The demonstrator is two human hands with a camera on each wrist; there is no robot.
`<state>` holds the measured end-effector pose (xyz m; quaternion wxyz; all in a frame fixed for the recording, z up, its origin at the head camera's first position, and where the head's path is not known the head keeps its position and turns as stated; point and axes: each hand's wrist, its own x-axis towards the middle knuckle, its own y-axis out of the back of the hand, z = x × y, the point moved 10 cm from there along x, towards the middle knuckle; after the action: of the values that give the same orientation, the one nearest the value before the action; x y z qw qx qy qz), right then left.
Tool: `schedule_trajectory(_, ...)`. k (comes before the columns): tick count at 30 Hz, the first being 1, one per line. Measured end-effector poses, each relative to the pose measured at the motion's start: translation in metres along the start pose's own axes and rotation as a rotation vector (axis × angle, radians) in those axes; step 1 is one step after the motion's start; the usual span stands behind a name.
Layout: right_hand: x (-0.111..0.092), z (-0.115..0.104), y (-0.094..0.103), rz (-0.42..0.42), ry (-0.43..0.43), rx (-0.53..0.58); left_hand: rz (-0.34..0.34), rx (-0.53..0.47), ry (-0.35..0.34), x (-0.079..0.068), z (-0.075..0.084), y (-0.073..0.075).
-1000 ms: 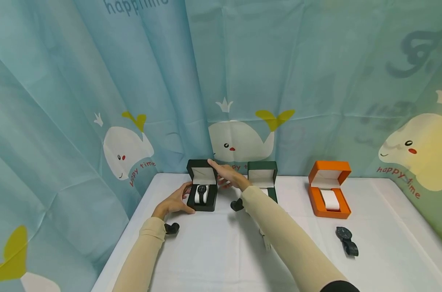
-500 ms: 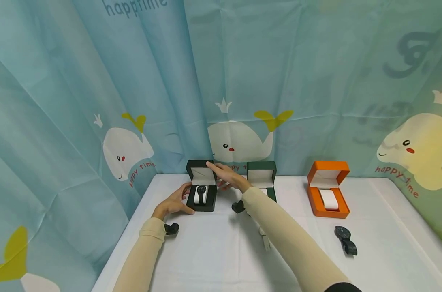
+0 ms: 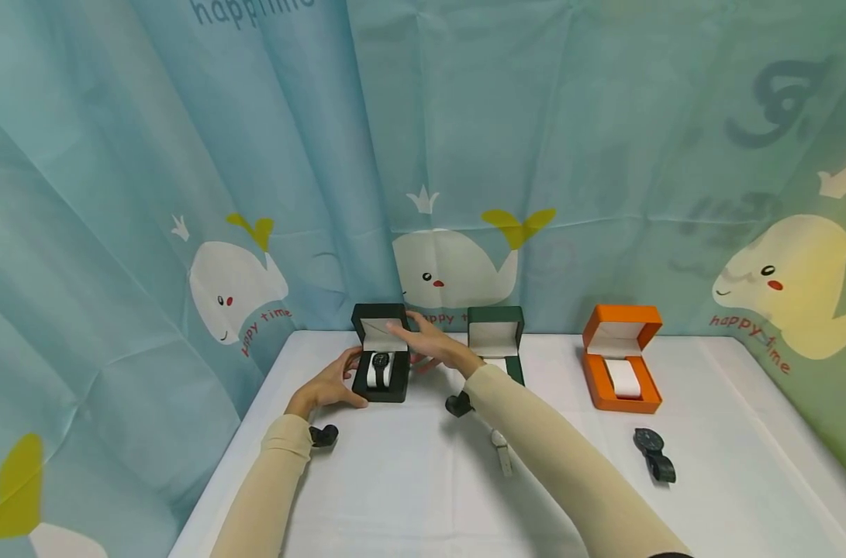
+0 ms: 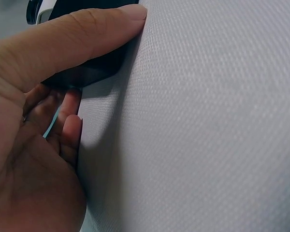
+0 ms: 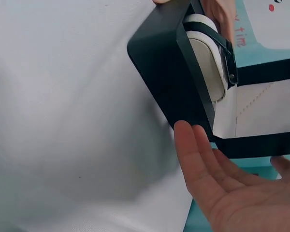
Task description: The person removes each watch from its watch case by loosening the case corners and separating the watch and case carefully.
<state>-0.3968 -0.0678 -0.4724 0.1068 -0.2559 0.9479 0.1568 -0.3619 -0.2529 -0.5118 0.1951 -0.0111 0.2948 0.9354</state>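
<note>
A black watch box [image 3: 380,387] stands with its lid [image 3: 381,314] raised, at the table's far left. Round a white cushion inside it sits a black watch [image 3: 381,370]. My left hand [image 3: 327,387] grips the box's left side, its thumb along the front and the other fingers round the side. At the right side is my right hand [image 3: 433,341], thumb overlapping the lid's pale lining in the head view. In the right wrist view, the right hand's fingers [image 5: 203,164] lie extended, fingertips right at the box's side wall.
A green watch box [image 3: 495,318] with raised lid stands to the right, partly behind my right sleeve. Beyond is an open orange watch box [image 3: 621,398] with a white cushion. A black watch [image 3: 654,455] and a white-strapped watch [image 3: 502,452] lie on the table [image 3: 395,496]. A curtain [image 3: 457,139] hangs behind.
My right thumb has come off the lid's upper edge and dropped slightly in front of its lining. The left hand keeps its grip. The whole head view has shifted slightly.
</note>
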Motion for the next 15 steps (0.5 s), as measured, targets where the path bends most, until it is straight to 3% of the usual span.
schedule_trajectory(10, -0.018, 0.000, -0.004, 0.054, 0.019, 0.015, 0.003, 0.007, 0.003, 0.001, -0.003, 0.001)
schedule_trajectory(15, -0.026, 0.002, -0.006, 0.103, 0.045, -0.036, -0.005, 0.007, 0.009, 0.001, -0.003, 0.001)
